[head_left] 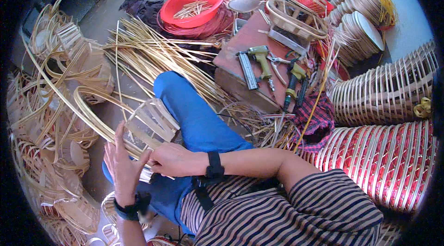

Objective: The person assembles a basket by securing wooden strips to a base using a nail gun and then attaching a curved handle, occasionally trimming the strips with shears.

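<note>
A small half-built basket (157, 119) of pale wooden slats lies tilted against my left thigh, its slatted side facing away from me. Bent handle strips (95, 123) run from it up to the left. My left hand (121, 165) is at its near left side, fingers stretched out and thumb apart, touching the bent strips. Closed fingers of my right hand (173, 159) grip the end of a flat wooden strip (147, 138) at the basket's near edge. The part of the basket under both hands is hidden.
Finished baskets (60, 172) pile up on the left. Ahead lie loose thin sticks (138, 52) and a red basin (192, 5). A reddish block (240, 56) bears a green nail gun (261, 61), pliers (277, 66) and another tool (292, 84). Stacked baskets (379, 162) stand right.
</note>
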A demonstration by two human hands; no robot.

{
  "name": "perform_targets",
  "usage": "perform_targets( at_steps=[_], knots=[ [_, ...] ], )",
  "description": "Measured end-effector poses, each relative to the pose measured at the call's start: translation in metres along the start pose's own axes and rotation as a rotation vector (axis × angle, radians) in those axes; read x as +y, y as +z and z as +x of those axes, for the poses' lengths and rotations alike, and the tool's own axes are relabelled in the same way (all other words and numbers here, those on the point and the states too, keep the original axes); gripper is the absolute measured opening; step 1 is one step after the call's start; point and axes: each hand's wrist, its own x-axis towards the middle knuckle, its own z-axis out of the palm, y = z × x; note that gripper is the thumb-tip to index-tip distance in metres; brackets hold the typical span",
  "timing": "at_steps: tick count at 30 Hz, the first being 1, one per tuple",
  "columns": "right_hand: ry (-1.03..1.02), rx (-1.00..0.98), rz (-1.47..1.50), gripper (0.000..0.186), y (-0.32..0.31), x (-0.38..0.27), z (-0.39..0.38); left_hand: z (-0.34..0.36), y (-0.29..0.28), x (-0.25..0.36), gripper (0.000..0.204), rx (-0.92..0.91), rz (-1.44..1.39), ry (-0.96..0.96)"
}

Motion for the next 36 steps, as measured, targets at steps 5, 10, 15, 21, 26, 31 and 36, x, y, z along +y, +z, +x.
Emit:
perform_targets(
  at_steps=[5,10,15,21,26,31,36],
  knots=[
    [0.433,-0.021,0.671,0.02,-0.074,0.06,-0.04,0.007,0.0,-0.006,0.074,-0.001,-0.048,-0.077],
    [0.878,0.934,-0.487,0.032,-0.18,0.2,-0.167,0.001,-0.002,-0.013,0.075,0.033,-0.042,-0.061],
    [1.378,0.979,-0.644,0.062,-0.199,0.231,-0.202,0.002,0.003,-0.009,0.078,0.042,-0.052,-0.042],
    [1.489,0.97,-0.328,0.085,-0.204,0.261,-0.204,-0.001,0.001,-0.014,0.079,0.068,-0.108,-0.03],
    [1.353,0.748,-0.73,0.041,-0.214,0.252,-0.227,-0.006,0.0,-0.015,0.075,0.039,-0.033,-0.021],
    [0.807,0.877,-0.045,0.022,-0.216,0.157,-0.211,0.014,0.0,0.006,0.072,0.023,-0.001,-0.001],
    [0.571,0.425,0.421,0.015,-0.174,0.051,-0.15,0.023,0.009,0.003,0.068,0.08,-0.079,0.0]
  ],
)
